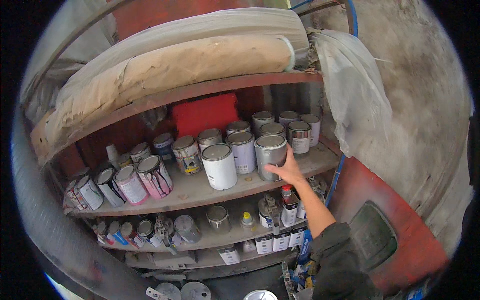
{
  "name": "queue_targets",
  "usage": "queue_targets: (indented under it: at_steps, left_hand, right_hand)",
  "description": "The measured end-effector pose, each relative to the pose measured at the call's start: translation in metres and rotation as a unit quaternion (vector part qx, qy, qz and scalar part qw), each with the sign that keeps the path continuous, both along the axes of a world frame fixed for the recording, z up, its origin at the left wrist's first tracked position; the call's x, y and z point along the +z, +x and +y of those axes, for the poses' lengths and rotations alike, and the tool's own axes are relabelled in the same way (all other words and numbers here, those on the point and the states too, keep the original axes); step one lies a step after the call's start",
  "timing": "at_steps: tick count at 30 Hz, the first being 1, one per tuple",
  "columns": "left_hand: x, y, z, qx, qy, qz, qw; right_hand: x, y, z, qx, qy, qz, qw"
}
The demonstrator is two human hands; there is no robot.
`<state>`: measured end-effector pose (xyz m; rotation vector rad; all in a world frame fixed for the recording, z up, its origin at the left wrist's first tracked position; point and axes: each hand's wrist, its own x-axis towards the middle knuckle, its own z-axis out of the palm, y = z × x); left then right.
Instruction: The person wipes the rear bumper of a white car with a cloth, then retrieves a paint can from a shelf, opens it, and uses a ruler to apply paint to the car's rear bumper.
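My right hand (286, 169) is wrapped around the right side of a grey paint can (269, 159), its thumb across the front. That can stands upright at the front of the upper shelf (200, 199), its lid on; whether its base touches the shelf I cannot tell. Just left of it is a white paint can (220, 172), with a pale lilac can (242, 155) close behind. Behind and right of my fingers stands a can with a silver band (300, 138). My left hand is out of sight.
Paint-streaked cans (155, 177) line the shelf's left part. Lower shelves carry more cans (187, 229), a spray gun (270, 212) and several white rectangular tins (281, 240). A brown paper roll (175, 65) lies on top. Plastic sheeting (350, 85) hangs at right.
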<state>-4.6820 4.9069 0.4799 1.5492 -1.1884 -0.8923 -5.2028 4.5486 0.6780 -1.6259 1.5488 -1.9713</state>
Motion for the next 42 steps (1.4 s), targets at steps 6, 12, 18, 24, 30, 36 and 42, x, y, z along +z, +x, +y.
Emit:
queue_targets:
  at_steps: [6, 12, 18, 24, 30, 36, 42]
  left_hand:
    - [0.02, 0.006, 0.013, 0.023, 0.008, 0.0, 1.0]
    - [0.033, 0.001, 0.024, 0.088, -0.022, 0.009, 0.996]
    - [0.054, 0.004, 0.035, 0.151, 0.005, 0.016, 0.988]
    - [0.04, 0.022, 0.034, 0.141, 0.016, 0.011, 0.99]
    - [0.031, 0.024, 0.016, 0.072, 0.01, -0.001, 0.997]
    - [0.015, 0.037, 0.01, 0.02, 0.027, -0.037, 0.999]
    - [-0.105, 0.107, -0.01, -0.13, 0.054, 0.198, 0.97]
  right_hand:
    - [-0.004, -0.084, -0.026, -0.18, -0.093, -0.126, 0.971]
    - [-0.015, -0.117, -0.065, -0.189, 0.075, 0.017, 0.979]
    - [0.002, -0.11, -0.065, -0.3, 0.138, 0.02, 0.944]
    - [0.027, -0.092, -0.03, -0.346, 0.205, -0.035, 0.915]
    - [0.018, -0.132, 0.02, -0.195, 0.054, -0.1, 0.974]
    - [0.022, -0.07, 0.08, -0.125, 0.044, -0.067, 0.989]
    - [0.018, 0.031, 0.146, -0.227, 0.074, -0.042, 0.97]
